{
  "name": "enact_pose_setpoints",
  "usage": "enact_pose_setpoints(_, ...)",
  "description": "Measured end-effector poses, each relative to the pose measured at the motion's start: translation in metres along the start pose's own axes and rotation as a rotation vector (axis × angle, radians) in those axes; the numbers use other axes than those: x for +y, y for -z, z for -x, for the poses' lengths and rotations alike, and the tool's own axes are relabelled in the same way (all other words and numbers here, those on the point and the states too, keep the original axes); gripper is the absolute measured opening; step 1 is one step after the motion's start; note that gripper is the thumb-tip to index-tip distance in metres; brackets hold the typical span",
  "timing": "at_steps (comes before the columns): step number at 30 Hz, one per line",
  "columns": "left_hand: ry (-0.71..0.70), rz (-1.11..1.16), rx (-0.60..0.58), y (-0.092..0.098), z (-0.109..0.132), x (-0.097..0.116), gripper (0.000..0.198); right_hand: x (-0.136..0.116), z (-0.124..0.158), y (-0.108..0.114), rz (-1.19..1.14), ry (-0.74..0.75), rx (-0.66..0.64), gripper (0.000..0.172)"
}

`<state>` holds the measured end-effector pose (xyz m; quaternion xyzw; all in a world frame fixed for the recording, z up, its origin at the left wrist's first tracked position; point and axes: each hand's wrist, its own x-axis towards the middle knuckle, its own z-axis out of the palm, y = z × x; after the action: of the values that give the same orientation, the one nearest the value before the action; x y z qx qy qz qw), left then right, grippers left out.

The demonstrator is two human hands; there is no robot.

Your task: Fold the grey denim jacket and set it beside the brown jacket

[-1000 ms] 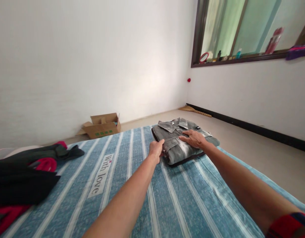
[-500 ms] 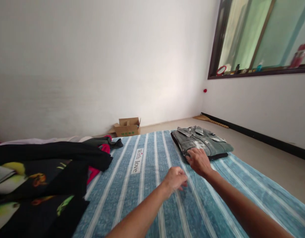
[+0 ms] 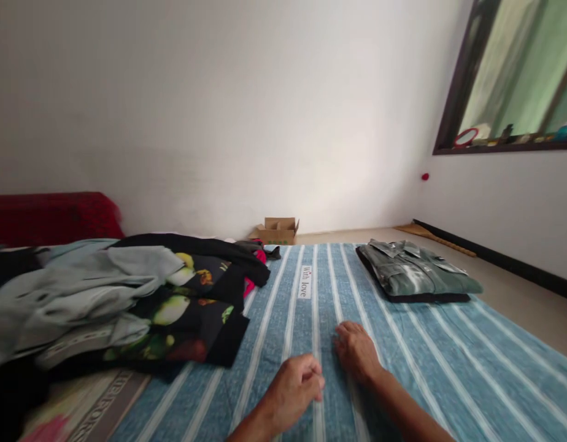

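Note:
My left hand (image 3: pixel 295 390) is over the striped blue bedspread (image 3: pixel 283 325) at the lower middle, its fingers curled in with nothing seen in them. Just right of it is my right hand (image 3: pixel 357 353), palm down with fingers loosely stretched and no object in it. A folded grey-green collared shirt (image 3: pixel 416 270) lies on top of dark folded cloth, beyond and right of my right hand. To the left is a heap of loose clothes, with a grey garment (image 3: pixel 99 288) over a black printed garment (image 3: pixel 191 313).
A cardboard box (image 3: pixel 278 231) stands past the bed's far edge. A broom (image 3: pixel 435 239) lies on the floor by the right wall. A red-framed mirror (image 3: pixel 466 137) sits on the window sill. Red fabric (image 3: pixel 53 218) is behind the clothes heap.
My right hand has left the folded shirt and drawn back toward me. My left hand has also moved nearer. The view has turned left, showing more of the clothes heap.

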<state>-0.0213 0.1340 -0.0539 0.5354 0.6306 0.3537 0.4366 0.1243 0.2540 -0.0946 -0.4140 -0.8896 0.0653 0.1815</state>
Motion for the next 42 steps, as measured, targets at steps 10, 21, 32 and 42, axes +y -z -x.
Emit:
enact_pose_setpoints(10, 0.075, 0.183, 0.286, 0.035, 0.045, -0.038, 0.013, -0.055, 0.026, -0.055, -0.014, 0.098, 0.013, 0.037)
enact_pose_setpoints(21, 0.033, 0.194, 0.511, 0.054, 0.053, -0.052, 0.016, -0.034, 0.031, -0.076, -0.067, 0.148, 0.063, 0.046)
enact_pose_setpoints(32, 0.034, -1.082, 1.443, 0.22, 0.097, -0.006, 0.053, -0.029, 0.031, -0.077, -0.094, 0.161, 0.034, 0.051)
enact_pose_setpoints(42, 0.337, -1.156, 1.401, 0.275, 0.108, 0.03, 0.031, -0.033, 0.033, -0.065, -0.19, 0.142, 0.018, 0.047)
